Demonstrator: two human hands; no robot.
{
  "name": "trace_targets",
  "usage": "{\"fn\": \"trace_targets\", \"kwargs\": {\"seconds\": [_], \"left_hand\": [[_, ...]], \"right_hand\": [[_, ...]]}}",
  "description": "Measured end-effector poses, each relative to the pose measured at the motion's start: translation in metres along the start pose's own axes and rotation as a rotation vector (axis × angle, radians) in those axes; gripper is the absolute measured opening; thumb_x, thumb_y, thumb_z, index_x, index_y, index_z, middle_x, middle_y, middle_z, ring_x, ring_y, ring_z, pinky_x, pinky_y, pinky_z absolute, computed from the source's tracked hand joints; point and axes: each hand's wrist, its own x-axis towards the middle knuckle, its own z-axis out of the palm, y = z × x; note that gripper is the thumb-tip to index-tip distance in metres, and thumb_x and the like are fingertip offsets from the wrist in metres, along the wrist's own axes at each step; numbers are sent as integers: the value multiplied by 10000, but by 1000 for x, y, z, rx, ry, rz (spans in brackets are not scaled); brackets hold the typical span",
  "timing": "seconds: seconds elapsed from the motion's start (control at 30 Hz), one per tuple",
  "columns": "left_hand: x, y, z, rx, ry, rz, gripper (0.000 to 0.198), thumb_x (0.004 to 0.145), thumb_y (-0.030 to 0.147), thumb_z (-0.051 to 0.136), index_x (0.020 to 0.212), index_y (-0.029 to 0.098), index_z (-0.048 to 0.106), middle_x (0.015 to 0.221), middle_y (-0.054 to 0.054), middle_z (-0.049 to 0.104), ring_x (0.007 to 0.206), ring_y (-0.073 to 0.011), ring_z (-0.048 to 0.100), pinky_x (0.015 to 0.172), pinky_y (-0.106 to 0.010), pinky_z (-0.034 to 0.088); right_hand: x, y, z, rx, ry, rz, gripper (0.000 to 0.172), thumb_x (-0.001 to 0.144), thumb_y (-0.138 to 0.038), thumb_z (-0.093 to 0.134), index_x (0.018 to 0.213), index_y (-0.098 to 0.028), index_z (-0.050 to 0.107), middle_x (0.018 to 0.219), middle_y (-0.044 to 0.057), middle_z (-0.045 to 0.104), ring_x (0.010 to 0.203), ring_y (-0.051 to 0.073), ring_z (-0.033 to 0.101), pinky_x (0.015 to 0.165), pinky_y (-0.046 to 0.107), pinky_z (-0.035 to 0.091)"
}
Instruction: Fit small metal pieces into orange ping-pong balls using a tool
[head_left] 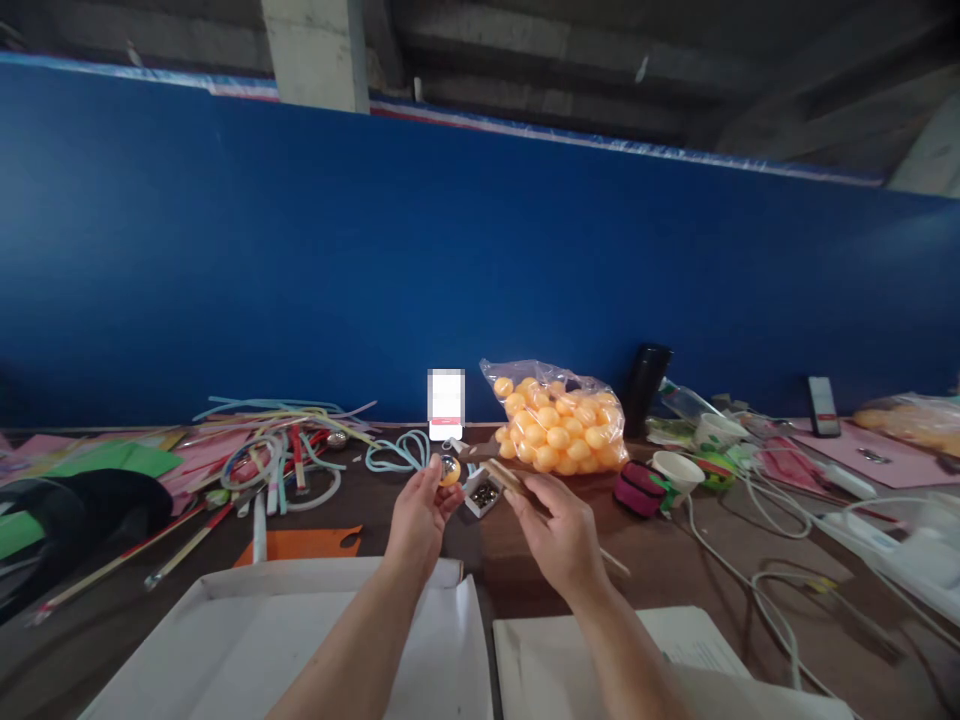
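My left hand (417,512) is closed around a small orange ball (450,472) with a dark, shiny patch on its side; I cannot tell what that patch is. Between the fingers of my right hand (559,530) is a flat, light-brown wooden-looking strip (501,476), its tip pointing up and left. Below and between the hands, a small white box (474,508) holds little metal pieces that are too small to name. Behind my right hand, a clear plastic bag (559,415) is full of similar orange balls.
A phone (446,405) stands upright against the blue partition (420,250). Pale tubing (397,452), strips and coloured sheets spread over the left side. On the right are a purple pouch (640,490), a paper cup (677,472) and white cables (720,550). White cardboard (292,640) lies in front.
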Motion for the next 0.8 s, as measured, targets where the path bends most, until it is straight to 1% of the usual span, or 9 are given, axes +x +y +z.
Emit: {"fn": "trace_targets", "kwargs": {"seconds": [0.07, 0.2, 0.3, 0.4, 0.5, 0.67, 0.8], "left_hand": [[0, 0, -1, -17, 2, 6, 214, 724, 284, 733, 794, 110, 629, 742, -48, 650, 610, -92, 613, 626, -222, 554], [1, 0, 0, -20, 36, 15, 129, 750, 219, 706, 778, 111, 641, 748, -62, 669, 649, -116, 647, 638, -229, 560], [2, 0, 2, -16, 48, 8, 98, 765, 201, 686, 771, 112, 646, 756, -71, 679, 667, -130, 658, 645, -240, 565], [0, 1, 3, -3, 22, -1, 106, 768, 209, 684, 780, 108, 654, 762, -77, 683, 677, -138, 662, 664, -255, 568], [-2, 2, 3, 2, -19, 0, 121, 772, 213, 679, 816, 101, 664, 784, -77, 685, 664, -130, 656, 660, -246, 562], [-2, 1, 2, -6, -11, 5, 105, 779, 204, 668, 819, 107, 668, 796, -76, 689, 671, -127, 654, 659, -237, 556], [1, 0, 1, 3, -13, -2, 137, 769, 214, 678, 866, 117, 676, 830, -82, 700, 668, -124, 651, 641, -232, 549]], "right_hand": [[1, -1, -1, 16, 23, 1, 212, 874, -257, 541, 1050, -236, 657, 988, 66, 695, 904, 207, 653, 821, 321, 529], [1, -2, -2, -11, -8, 12, 206, 877, -263, 539, 1038, -242, 665, 971, 63, 697, 897, 210, 654, 818, 325, 529], [0, -1, 0, -25, -14, 13, 199, 883, -263, 534, 1031, -241, 664, 968, 67, 694, 904, 215, 650, 820, 330, 524], [-1, 1, 1, -60, -23, 8, 197, 877, -257, 542, 1027, -239, 668, 960, 62, 693, 890, 207, 651, 812, 315, 522], [-1, 2, 1, -91, -50, 4, 198, 872, -255, 545, 1024, -239, 671, 941, 59, 691, 870, 205, 650, 792, 305, 522], [-1, 2, 1, -60, -45, 17, 207, 888, -254, 524, 1048, -239, 655, 961, 63, 680, 892, 207, 636, 818, 313, 507], [-1, 2, 1, -82, -65, 21, 201, 880, -258, 540, 1041, -236, 658, 949, 58, 680, 887, 207, 633, 812, 308, 504]]}}
